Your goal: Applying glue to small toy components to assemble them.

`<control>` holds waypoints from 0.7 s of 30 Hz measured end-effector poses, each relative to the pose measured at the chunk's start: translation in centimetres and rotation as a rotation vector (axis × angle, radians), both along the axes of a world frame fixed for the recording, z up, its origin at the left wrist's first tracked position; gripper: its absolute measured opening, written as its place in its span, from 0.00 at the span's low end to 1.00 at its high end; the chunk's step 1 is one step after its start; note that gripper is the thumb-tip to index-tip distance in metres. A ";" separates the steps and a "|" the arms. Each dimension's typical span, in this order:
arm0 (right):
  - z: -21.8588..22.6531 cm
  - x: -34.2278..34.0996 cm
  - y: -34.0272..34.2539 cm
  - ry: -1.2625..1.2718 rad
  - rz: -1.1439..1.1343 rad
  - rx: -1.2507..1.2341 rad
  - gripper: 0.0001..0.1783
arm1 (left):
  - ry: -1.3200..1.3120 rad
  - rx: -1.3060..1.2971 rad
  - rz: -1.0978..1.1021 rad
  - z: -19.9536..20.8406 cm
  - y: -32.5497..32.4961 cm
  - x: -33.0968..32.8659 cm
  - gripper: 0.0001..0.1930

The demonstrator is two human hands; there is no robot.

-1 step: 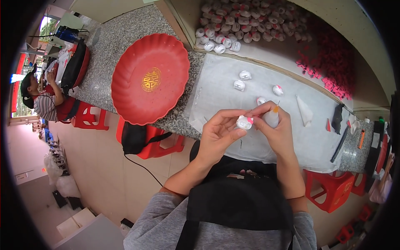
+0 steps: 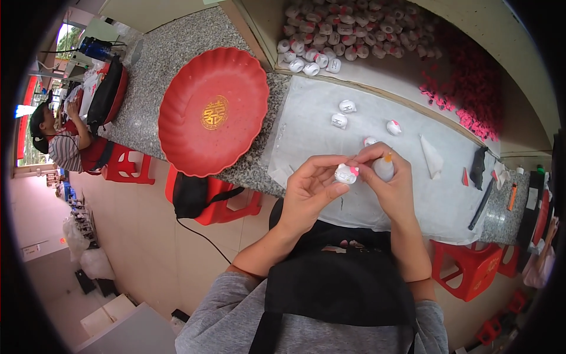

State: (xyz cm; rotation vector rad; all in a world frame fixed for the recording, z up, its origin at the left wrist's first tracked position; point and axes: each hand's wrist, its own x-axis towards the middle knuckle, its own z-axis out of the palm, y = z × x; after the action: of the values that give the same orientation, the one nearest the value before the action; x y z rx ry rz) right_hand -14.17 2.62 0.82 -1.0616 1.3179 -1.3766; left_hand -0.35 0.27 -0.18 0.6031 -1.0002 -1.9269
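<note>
My left hand (image 2: 309, 192) pinches a small white cat-head figure (image 2: 344, 175) between thumb and fingers. A pink bow (image 2: 354, 170) sits at the figure's upper right, and the thumb and finger of my right hand (image 2: 389, 192) close in on that spot. Tucked in the same right hand is a small translucent squeeze bottle (image 2: 384, 169) with an orange tip pointing up. Past my hands, several similar white figures lie on the white sheet (image 2: 306, 112): two plain-looking ones (image 2: 347, 106), one with pink (image 2: 393, 127), and one (image 2: 369, 142) partly behind my right hand.
To the left stands a large red scalloped dish (image 2: 194, 76) on the granite counter (image 2: 141, 106). Piled white figures (image 2: 354, 29) and pink pieces (image 2: 471, 100) fill the shelf behind. A white cloth (image 2: 431, 158) and a dark rod (image 2: 480, 206) lie right. Another person (image 2: 62, 147) works far left.
</note>
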 end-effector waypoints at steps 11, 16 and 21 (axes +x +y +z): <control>-0.4 0.1 1.0 -0.422 -0.078 0.084 0.07 | 0.196 0.118 -0.037 0.0 0.3 0.4 0.18; -0.3 -0.6 1.4 -0.434 0.012 0.085 0.07 | 0.197 0.169 -0.052 0.4 0.4 0.5 0.19; 0.7 -0.9 2.1 -0.426 -0.015 0.085 0.06 | -0.051 -0.165 0.087 0.0 0.0 0.3 0.18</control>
State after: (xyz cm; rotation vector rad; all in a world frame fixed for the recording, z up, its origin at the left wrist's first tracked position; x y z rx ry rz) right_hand -15.09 4.77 1.47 -0.6547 1.0586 -1.4467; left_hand -0.05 0.23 -0.18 0.5929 -1.1342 -1.7406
